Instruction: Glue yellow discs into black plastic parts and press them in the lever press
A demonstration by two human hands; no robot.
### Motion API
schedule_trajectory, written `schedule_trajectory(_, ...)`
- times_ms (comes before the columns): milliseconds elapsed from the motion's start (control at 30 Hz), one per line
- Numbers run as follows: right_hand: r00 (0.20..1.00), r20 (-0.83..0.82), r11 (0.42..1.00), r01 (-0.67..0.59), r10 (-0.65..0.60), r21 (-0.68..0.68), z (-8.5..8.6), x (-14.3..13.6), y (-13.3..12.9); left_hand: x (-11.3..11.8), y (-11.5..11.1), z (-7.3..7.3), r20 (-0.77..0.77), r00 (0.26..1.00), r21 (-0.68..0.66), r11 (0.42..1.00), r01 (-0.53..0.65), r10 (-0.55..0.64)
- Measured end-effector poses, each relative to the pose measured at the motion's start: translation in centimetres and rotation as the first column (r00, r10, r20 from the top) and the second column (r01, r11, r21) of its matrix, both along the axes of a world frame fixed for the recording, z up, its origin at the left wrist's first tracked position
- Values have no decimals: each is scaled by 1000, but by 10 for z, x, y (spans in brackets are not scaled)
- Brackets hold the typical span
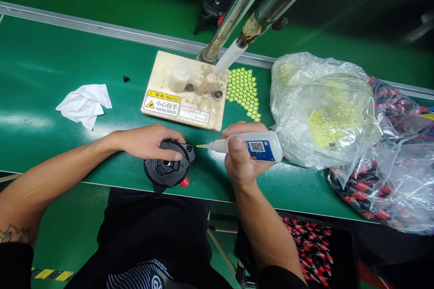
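My left hand [154,142] grips the upper left side of a round black part [167,169] with a red knob [184,182], which rests near the front edge of the green table. In my right hand [240,158] is a white squeeze bottle [262,145] with a blue label, held on its side. The bottle's yellowish tip points left, close to a small round recess [189,148] on the black part's right tab. Whether the tip touches it, I cannot tell.
Behind my hands stands a press with a cream base plate [159,79] and metal posts. Yellow-green discs [242,90] lie beside it. A white tissue [84,104] and small black piece [126,78] are at left. Plastic bags [325,113] fill the right; a bin of red-and-black parts [310,248] sits below.
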State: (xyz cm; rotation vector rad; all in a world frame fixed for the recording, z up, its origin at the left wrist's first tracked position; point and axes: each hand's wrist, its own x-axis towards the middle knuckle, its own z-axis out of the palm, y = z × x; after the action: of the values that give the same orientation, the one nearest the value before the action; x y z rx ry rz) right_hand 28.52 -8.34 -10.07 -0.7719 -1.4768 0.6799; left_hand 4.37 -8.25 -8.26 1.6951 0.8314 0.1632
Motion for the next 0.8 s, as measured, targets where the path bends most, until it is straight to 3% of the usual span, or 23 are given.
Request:
schedule_trajectory(333, 998, 49, 993, -33, 28, 114, -4, 6, 0, 0, 0, 1, 14, 1000, -24, 1000, -7, 7)
schedule_trajectory(533, 996, 39, 990, -79, 74, 119, -5, 7, 0, 1, 0, 2, 16, 1000, -2, 1000, -5, 5)
schedule_trajectory(800, 995, 91, 986, -58, 44, 154, -5, 11, -1, 0, 0, 0, 27, 1000, -23, 1000, -4, 5)
